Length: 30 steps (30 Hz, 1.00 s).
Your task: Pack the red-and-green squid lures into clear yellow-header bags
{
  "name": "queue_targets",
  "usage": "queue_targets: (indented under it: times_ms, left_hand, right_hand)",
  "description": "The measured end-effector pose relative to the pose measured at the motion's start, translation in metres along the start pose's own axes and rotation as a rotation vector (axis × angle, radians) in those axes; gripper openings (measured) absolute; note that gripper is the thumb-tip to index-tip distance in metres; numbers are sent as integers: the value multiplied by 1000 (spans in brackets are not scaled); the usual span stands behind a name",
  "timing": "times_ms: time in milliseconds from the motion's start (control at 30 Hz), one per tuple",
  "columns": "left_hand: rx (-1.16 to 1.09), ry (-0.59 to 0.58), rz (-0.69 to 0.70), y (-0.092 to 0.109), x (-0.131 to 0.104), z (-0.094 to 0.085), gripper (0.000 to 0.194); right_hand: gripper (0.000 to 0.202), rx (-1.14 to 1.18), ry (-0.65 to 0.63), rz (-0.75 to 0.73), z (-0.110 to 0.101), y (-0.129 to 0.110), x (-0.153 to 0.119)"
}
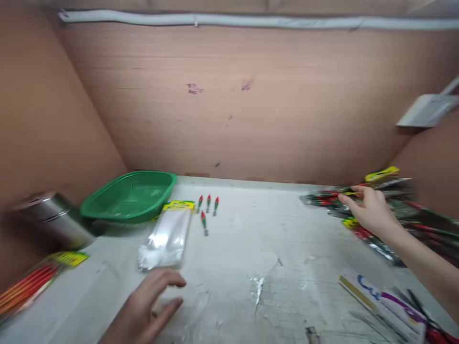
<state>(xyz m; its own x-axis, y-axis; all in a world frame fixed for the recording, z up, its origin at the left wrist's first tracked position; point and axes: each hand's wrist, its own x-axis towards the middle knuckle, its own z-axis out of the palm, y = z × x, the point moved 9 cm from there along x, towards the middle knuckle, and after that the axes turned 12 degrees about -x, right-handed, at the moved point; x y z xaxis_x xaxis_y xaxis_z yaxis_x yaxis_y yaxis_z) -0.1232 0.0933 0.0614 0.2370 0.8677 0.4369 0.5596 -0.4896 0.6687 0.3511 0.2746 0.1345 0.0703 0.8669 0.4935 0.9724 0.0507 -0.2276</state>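
Note:
My left hand (148, 306) hovers over the white table (265, 253) at the lower left, thumb and fingers apart and nothing between them. Above it lies a stack of clear plastic bags (170, 234) with yellow-green headers. Several small red and green lures (204, 222) lie to the right of the bags. On the right side, my right hand (371, 210) reaches to a pile of packaged red and green lures (383, 248), its fingers pinched together at the pile's near left part. What is between those fingertips is too small and blurred to make out.
A green basket (132, 196) and a metal cylinder (60, 220) stand at the back left. Red sticks in a yellow-headed pack (28, 289) lie at the left edge. A white box (383, 306) and dark-handled tools lie at the lower right. A wall (251, 119) closes the back.

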Motion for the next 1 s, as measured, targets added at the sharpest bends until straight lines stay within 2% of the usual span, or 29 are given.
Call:
queue_targets:
  times_ms: [67,133,167,200,233,267,367,433,500,567,600,667,733,800,900,967,1000]
  left_hand:
    - [-63,78,-199,-8,12,-36,37]
    - [6,223,-283,-14,14,-68,49]
    - [81,275,-293,-17,11,-77,48]
    - [158,277,-294,-19,6,-79,47]
    - [211,219,-290,-21,-2,-70,50]
    - [239,109,-286,-24,-11,-54,61]
    - [269,-288,-296,-27,-51,18,107]
    - [272,-441,-297,-23,-71,60,125]
    - [283,-497,-271,-16,-79,91,121]
    - [286,-496,-240,-10,-76,109,103]
    - [288,-477,-238,-9,-71,113,95]
    - [307,-424,-280,-14,-60,112,91]
    - [364,-341,-388,-25,-50,96,99]
    - [403,-307,-486,-38,-47,80,105]
    - [391,-351,-485,-45,-52,74,94]
    - [364,-376,-387,-41,-56,82,89]
    - [347,-379,-321,-37,-58,88,93]
  right_hand:
    - [79,0,-67,-6,28,-22,-40]
    - [74,-15,-112,-155,42,-52,-80]
    - [71,-30,-107,-249,43,-66,-98]
    - [68,-54,-93,-331,42,-76,-113]
    - [64,-71,-86,-387,42,-80,-125]
    - [62,-69,-92,-406,42,-81,-134]
    - [54,-3,-134,-360,46,-73,-150]
    - [51,58,-147,-375,49,-84,-158]
    - [52,96,-192,-447,58,-111,-164]
    - [60,97,-277,-523,81,-147,-162]
    - [63,82,-317,-553,95,-165,-158]
    - [67,28,-387,-584,127,-195,-143]
    - [69,-24,-427,-570,155,-215,-124]
    - [69,-27,-446,-584,172,-231,-116]
    - [72,32,-482,-691,176,-252,-139]
    - [74,138,-517,-788,163,-265,-175]
    - [75,215,-539,-826,151,-272,-195]
